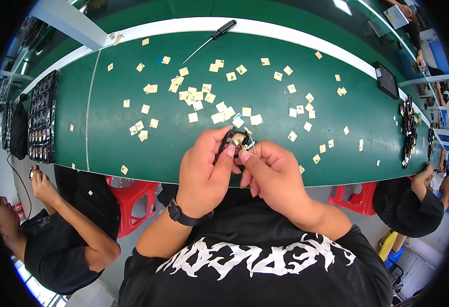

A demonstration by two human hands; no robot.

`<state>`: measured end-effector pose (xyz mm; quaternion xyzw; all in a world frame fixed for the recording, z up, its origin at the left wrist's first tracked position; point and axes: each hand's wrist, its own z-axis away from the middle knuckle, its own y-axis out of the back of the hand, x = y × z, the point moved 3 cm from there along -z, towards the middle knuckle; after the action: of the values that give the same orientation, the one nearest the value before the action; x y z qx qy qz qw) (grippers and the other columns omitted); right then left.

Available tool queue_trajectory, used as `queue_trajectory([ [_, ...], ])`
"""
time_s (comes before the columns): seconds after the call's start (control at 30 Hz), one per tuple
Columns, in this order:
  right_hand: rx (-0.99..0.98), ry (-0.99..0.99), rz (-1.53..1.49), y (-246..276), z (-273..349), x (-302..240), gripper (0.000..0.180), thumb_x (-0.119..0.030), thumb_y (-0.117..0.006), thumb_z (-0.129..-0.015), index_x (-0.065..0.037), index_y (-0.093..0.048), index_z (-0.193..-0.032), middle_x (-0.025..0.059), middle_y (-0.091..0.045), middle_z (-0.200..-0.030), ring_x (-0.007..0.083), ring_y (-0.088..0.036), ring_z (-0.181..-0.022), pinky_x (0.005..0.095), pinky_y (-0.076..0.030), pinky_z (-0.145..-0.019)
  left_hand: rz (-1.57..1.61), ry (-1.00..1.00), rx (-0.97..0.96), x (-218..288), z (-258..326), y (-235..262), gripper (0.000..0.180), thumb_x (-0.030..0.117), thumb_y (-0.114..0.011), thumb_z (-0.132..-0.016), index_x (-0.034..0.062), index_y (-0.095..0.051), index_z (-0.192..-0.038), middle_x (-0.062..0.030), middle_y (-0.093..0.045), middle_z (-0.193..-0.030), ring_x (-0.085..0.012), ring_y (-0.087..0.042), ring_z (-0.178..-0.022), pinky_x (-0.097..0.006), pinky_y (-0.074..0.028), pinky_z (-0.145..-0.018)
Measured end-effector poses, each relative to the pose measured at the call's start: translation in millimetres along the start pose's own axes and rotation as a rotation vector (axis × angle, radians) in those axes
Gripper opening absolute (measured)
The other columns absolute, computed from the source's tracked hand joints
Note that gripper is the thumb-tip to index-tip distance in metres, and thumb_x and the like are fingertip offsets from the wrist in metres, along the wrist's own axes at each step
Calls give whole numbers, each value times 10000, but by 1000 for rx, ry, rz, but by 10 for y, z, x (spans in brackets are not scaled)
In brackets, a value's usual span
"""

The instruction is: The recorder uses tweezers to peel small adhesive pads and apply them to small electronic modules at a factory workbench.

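Close in front of my chest, at the table's near edge, my left hand [202,173] is closed round a small black housing [229,137]. Something tan and some reddish bits show inside the housing, but the thumbs partly cover it. My right hand [276,178] is pinched at the housing's right side, thumb and forefinger pressed together. A thin silvery piece [251,139] sticks up from those fingers; its exact kind is too small to tell. Just beyond the hands, small cream square stickers [247,111] with green marks lie scattered.
On the green table [265,163] a black-handled screwdriver [219,33] lies at the back. Trays of black parts [43,117] stand at the left end, with a black box [386,80] and a pile of dark parts [409,130] at the right. Co-workers sit on both sides, near red stools [132,204].
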<state>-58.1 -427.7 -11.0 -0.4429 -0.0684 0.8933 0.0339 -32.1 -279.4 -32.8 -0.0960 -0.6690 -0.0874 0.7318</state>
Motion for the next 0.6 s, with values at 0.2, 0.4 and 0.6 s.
queue_trajectory([
  [0.2, 35, 114, 52, -16, 19, 46, 225, -184, -564, -1026, -14, -604, -885, 22, -615, -663, 49, -509, -499, 221, -392, -442, 159, 73, 4, -14, -26, -1, 256, 20, -508, -1001, -70, -516, -1241, -117, -691, -1013, -124, -678, -796, -265, -556, -686],
  [0.4, 63, 134, 23, 57, 54, 23, 194, -183, -561, -1032, -10, -587, -949, 20, -627, -720, 41, -526, -547, 211, -412, -479, 286, 172, 14, 37, -36, 27, 261, 6, -491, -1005, -68, -500, -1255, -111, -673, -1029, -114, -670, -790, -244, -560, -688],
  [0.6, 150, 372, 123, 244, -16, -6, 215, -24, -709, -913, 11, -595, -1092, -7, -609, -763, 7, -517, -627, 181, -400, -527, 260, 163, 11, 71, -36, 6, 270, -12, -525, -982, -64, -501, -1245, -110, -667, -1010, -101, -658, -780, -231, -546, -661],
])
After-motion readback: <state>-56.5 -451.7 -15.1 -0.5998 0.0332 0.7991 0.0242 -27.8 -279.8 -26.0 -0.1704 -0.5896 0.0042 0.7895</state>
